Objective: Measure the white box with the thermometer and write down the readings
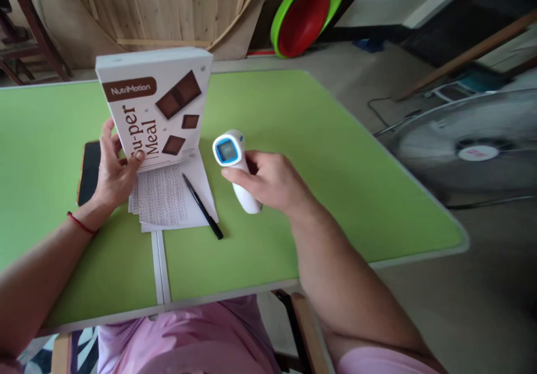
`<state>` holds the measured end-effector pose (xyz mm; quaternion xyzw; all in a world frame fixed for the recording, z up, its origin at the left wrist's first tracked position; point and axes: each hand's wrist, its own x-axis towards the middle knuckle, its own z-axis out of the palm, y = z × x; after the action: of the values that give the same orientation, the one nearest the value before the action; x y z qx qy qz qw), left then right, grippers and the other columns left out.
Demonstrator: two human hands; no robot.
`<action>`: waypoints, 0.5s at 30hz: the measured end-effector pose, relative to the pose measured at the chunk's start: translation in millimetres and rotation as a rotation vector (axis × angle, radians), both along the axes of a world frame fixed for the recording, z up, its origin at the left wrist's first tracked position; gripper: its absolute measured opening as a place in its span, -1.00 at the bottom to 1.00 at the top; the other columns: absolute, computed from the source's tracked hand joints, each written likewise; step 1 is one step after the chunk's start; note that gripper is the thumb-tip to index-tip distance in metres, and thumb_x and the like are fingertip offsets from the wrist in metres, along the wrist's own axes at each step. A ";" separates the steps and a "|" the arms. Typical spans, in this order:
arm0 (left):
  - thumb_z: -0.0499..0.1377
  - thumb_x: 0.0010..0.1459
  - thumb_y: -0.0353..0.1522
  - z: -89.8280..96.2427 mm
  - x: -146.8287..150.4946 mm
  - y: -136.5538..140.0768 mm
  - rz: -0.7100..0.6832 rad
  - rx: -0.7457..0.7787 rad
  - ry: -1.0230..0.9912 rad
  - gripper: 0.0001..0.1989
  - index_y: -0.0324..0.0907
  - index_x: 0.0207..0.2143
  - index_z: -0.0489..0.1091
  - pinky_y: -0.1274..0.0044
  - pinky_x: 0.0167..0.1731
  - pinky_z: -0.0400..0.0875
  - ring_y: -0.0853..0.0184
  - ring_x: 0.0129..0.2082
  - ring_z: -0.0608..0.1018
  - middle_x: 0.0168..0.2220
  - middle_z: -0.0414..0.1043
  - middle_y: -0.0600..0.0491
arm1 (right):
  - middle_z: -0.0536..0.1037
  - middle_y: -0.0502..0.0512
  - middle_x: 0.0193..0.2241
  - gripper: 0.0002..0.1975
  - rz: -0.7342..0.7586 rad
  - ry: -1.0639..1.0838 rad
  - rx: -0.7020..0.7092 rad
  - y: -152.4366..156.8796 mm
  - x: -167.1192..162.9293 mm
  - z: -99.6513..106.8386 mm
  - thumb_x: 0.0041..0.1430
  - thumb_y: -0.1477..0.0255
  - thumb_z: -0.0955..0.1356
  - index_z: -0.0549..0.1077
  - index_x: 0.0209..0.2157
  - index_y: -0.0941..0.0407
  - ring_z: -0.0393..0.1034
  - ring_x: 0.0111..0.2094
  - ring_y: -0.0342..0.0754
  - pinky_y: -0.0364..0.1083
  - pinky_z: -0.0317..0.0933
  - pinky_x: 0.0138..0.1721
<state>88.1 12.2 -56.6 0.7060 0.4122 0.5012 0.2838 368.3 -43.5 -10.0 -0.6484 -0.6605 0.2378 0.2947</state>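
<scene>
My left hand (115, 170) grips the lower left corner of a white box (168, 105) printed with brown chocolate pieces and "NutriMotion", its thumb on the front face. The box stands upright, tilted a little, over the top of some handwritten sheets (163, 200). In my right hand (272, 181) is a white infrared thermometer (245, 195), held by its handle, with its blue-framed screen facing me. A black pen (201, 206) lies slantwise across the right side of the papers. Partly behind my left hand rests a dark phone (89, 173).
All this is on a green folding table (335, 195) with a pale edge and a centre seam. A large fan (474, 150) stands beyond its right side. Green and red basins (304, 22) lean behind it, near a round wooden panel (168, 5). A wooden chair (33, 33) is at the far left.
</scene>
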 end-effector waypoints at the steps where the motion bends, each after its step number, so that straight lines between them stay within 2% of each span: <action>1: 0.20 0.17 0.00 -1.2 -0.4 1.2 0.000 -0.003 0.007 -0.23 0.04 0.27 -0.12 0.32 -0.21 0.57 0.03 0.10 0.46 0.12 0.30 -0.18 | 0.45 0.03 -0.62 -0.70 -0.020 -0.115 -0.057 3.0 1.1 -2.4 -0.03 0.16 0.40 0.39 -0.58 0.09 0.28 -0.59 -0.09 -0.09 0.11 -0.56; 5: 0.18 0.20 -0.04 -3.4 -0.2 2.1 0.004 0.009 0.046 -0.30 0.06 0.26 -0.07 0.36 -0.23 0.55 0.05 0.09 0.47 0.15 0.29 -0.16 | 0.56 0.14 -0.52 -0.71 -0.060 -0.421 -0.164 8.8 -4.2 -13.3 -0.01 0.16 0.39 0.46 -0.49 0.12 0.37 -0.53 -0.02 -0.07 0.16 -0.51; 10: 0.17 0.21 -0.05 -2.9 0.7 0.6 0.025 0.072 0.105 -0.36 0.00 0.23 0.00 0.32 -0.10 0.51 0.10 0.07 0.48 0.15 0.31 -0.12 | 0.62 0.25 -0.41 -0.69 -0.060 -0.518 -0.142 5.4 -16.5 -17.9 0.06 0.16 0.37 0.51 -0.39 0.14 0.49 -0.42 0.11 -0.01 0.22 -0.43; 15: 0.17 0.23 -0.09 -5.7 0.3 1.3 0.064 0.096 0.150 -0.43 -0.04 0.20 0.08 0.30 0.02 0.47 0.11 0.16 0.40 0.20 0.25 -0.12 | 0.62 0.26 -0.38 -0.68 -0.067 -0.541 -0.070 3.3 -16.4 -18.7 0.07 0.14 0.39 0.53 -0.35 0.14 0.49 -0.42 0.11 0.01 0.25 -0.41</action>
<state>88.4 13.6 -62.3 0.7406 0.4303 0.4750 0.2019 351.9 -40.2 -28.7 -0.7196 -0.6848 0.0688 0.0925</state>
